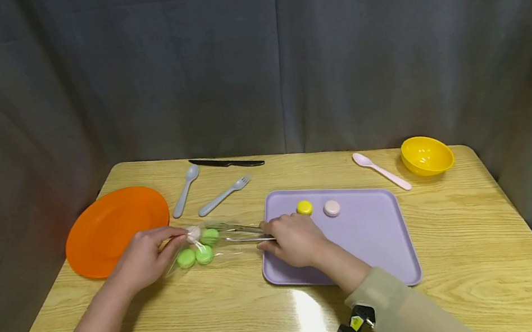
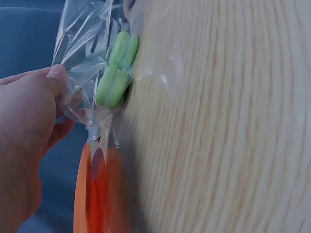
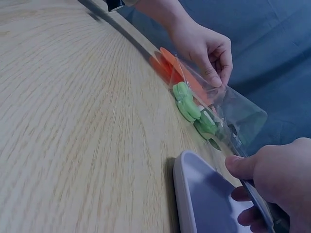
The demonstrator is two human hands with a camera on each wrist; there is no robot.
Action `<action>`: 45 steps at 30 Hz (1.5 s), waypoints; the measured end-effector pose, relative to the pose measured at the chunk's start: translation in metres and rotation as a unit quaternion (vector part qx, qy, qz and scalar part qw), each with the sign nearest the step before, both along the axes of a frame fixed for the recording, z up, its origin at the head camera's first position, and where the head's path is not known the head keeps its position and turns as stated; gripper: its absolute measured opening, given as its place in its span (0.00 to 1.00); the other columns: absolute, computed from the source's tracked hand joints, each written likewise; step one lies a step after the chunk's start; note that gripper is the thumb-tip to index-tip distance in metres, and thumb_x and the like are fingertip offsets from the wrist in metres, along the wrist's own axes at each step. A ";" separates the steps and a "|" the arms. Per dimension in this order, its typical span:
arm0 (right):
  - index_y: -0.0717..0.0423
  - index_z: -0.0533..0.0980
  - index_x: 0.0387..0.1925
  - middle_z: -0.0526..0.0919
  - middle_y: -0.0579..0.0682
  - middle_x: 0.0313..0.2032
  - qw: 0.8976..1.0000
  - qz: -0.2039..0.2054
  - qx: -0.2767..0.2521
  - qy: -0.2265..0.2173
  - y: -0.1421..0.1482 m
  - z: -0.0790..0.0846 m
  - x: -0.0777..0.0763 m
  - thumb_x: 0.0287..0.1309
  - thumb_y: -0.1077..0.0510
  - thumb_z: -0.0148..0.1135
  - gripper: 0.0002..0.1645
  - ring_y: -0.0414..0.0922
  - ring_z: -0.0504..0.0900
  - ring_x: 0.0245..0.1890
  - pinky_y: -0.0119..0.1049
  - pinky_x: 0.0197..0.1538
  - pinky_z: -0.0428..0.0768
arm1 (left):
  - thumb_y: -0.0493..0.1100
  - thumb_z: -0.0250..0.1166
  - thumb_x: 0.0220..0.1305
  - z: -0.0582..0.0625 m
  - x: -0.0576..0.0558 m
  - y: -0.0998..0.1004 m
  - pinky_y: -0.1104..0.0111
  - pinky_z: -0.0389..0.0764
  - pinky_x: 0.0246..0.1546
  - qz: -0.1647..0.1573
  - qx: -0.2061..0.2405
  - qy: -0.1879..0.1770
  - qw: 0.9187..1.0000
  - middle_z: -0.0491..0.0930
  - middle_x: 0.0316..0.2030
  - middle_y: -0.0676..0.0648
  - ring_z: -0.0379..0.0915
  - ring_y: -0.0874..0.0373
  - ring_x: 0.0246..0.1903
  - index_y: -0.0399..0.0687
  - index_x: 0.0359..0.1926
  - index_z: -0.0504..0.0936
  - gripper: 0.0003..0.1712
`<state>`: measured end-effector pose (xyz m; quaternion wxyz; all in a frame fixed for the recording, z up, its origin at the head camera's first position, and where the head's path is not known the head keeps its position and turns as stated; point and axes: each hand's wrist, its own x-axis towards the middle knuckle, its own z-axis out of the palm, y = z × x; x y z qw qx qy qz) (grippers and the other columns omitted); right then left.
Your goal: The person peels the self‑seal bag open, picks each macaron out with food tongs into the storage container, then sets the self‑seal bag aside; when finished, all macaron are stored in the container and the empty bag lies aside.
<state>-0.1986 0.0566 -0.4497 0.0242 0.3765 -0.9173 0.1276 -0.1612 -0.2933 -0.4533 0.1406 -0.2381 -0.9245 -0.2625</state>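
My left hand [image 1: 146, 257] pinches a clear plastic bag [image 2: 85, 34] near its left end. Inside the bag are 3 green macarons [image 1: 204, 254] and a pale pink one [image 1: 194, 233]. My right hand [image 1: 298, 240] grips metal tongs [image 1: 252, 239] over the left part of a lilac tray [image 1: 368, 242]. The tongs point left, with their tips inside the bag next to a green macaron; whether they touch it I cannot tell. On the tray lie a yellow macaron [image 1: 305, 207] and a pale pink macaron [image 1: 331, 208].
An orange plate [image 1: 116, 224] lies left, behind my left hand. Farther back are a grey spoon [image 1: 185, 193], a grey fork [image 1: 223, 196] and a black knife [image 1: 227, 163]. At the right are a pink spoon [image 1: 381, 171] and a yellow bowl [image 1: 427, 156].
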 end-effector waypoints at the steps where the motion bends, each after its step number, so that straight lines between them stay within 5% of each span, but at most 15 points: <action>1: 0.45 0.76 0.32 0.79 0.40 0.25 1.000 0.001 -0.001 0.001 0.002 0.000 0.000 0.71 0.40 0.68 0.17 0.43 0.81 0.27 0.44 0.26 0.76 | 0.36 0.74 0.68 0.001 0.000 -0.001 0.54 0.87 0.42 -0.002 -0.005 0.006 1.000 0.90 0.41 0.51 0.87 0.55 0.40 0.46 0.46 0.92 0.08; 10: 0.47 0.83 0.40 0.80 0.39 0.27 1.000 -0.009 -0.016 -0.008 0.026 0.006 0.006 0.70 0.41 0.70 0.15 0.42 0.77 0.26 0.44 0.26 0.75 | 0.37 0.80 0.60 0.014 -0.005 -0.006 0.57 0.84 0.35 -0.018 -0.041 0.029 0.999 0.88 0.37 0.55 0.82 0.59 0.34 0.50 0.44 0.94 0.11; 21: 0.46 0.84 0.42 0.80 0.37 0.27 0.999 -0.041 -0.019 0.004 0.062 0.013 0.013 0.67 0.41 0.73 0.15 0.41 0.79 0.27 0.46 0.27 0.77 | 0.32 0.77 0.63 0.024 -0.007 -0.006 0.64 0.78 0.32 -0.016 -0.071 -0.024 0.997 0.83 0.30 0.58 0.71 0.63 0.28 0.46 0.46 0.93 0.12; 37: 0.52 0.87 0.54 0.85 0.41 0.29 0.995 -0.077 -0.062 0.021 0.128 0.033 0.028 0.65 0.45 0.75 0.22 0.41 0.77 0.26 0.45 0.27 0.75 | 0.31 0.74 0.66 0.022 -0.003 -0.006 0.59 0.85 0.38 -0.015 -0.040 -0.032 0.999 0.88 0.38 0.54 0.80 0.61 0.34 0.45 0.44 0.92 0.08; 42: 0.44 0.83 0.38 0.74 0.35 0.22 0.993 -0.090 -0.072 0.030 0.156 0.043 0.033 0.65 0.46 0.75 0.10 0.38 0.70 0.22 0.40 0.23 0.68 | 0.31 0.74 0.65 0.020 -0.002 -0.008 0.58 0.86 0.39 -0.011 -0.038 -0.031 0.999 0.88 0.38 0.54 0.81 0.60 0.36 0.44 0.43 0.91 0.07; 45: 0.41 0.77 0.31 0.66 0.34 0.19 0.991 -0.104 -0.073 0.034 0.175 0.048 0.038 0.66 0.46 0.74 0.13 0.37 0.66 0.20 0.38 0.22 0.63 | 0.31 0.74 0.66 0.019 -0.001 -0.008 0.57 0.87 0.39 -0.009 -0.036 -0.030 0.999 0.88 0.38 0.53 0.81 0.60 0.36 0.43 0.43 0.91 0.07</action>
